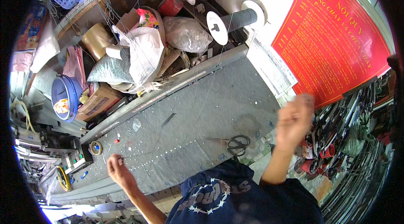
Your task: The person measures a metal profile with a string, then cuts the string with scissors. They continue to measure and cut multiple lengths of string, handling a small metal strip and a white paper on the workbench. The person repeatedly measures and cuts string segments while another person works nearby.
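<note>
1. The left hand (120, 171) is held above the left part of the grey, flat-topped counter (189, 114), its fingers bent and the fingertips brought close to the thumb.
2. A small dark spot is seen at the left fingertips; whether anything is pinched in that grip cannot be made out.
3. The right hand (294, 119) is held at the right end of the counter, in front of the red rectangular sheet with yellow print (332, 43), and is blurred.
4. The right fingers are seen curled inward, with only a narrow gap left, if any; whether the grip is clenched on something or on nothing cannot be made out.
5. The metal scissors with black looped handles (230, 140) are left lying on the counter near its front edge, between the two hands and touched by neither.
6. The tan ring-shaped roll of tape (91, 145) is placed on the counter just left of the left hand.
7. Small white scraps (158, 156) are scattered over the counter between the left hand and the scissors.
</note>
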{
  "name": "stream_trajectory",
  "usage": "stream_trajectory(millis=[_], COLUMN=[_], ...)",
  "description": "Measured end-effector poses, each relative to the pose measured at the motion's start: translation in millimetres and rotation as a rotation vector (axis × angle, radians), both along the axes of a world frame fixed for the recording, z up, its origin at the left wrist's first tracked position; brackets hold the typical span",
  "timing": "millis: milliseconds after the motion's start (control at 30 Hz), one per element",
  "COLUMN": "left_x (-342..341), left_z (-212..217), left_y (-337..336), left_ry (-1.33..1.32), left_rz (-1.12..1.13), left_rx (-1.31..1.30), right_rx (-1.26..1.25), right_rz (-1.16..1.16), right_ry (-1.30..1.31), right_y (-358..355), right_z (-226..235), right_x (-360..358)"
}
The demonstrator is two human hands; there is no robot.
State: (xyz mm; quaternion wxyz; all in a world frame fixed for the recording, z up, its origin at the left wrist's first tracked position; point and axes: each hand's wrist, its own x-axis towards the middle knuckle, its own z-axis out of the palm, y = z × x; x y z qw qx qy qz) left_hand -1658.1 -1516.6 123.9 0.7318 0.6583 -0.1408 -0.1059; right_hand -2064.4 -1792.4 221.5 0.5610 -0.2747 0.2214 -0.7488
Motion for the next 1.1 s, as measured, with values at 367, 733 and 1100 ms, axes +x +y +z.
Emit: stream_trajectory(millis=[367,733,1100], left_x=[-141.0,-114.1,-88.9], left_z=[-18.2,-24.9,13.0], left_y=[-93.3,-118.8,-102.5], left_ry=[0.877,0.777,0.016], left_rz=[-0.689,-0.506,-0.525], left_rx=[-0.223,-0.262,-0.065], right_rx=[-0.322,-0.322,-0.167], right_rz=[0.576,0.593,0.669], right_ry=[1.202,1.31,1.339], right_y=[76.6,75.0,85.8], right_z=[-97.5,-93.9,-107.1], right_x=[143.2,124.9,95.6])
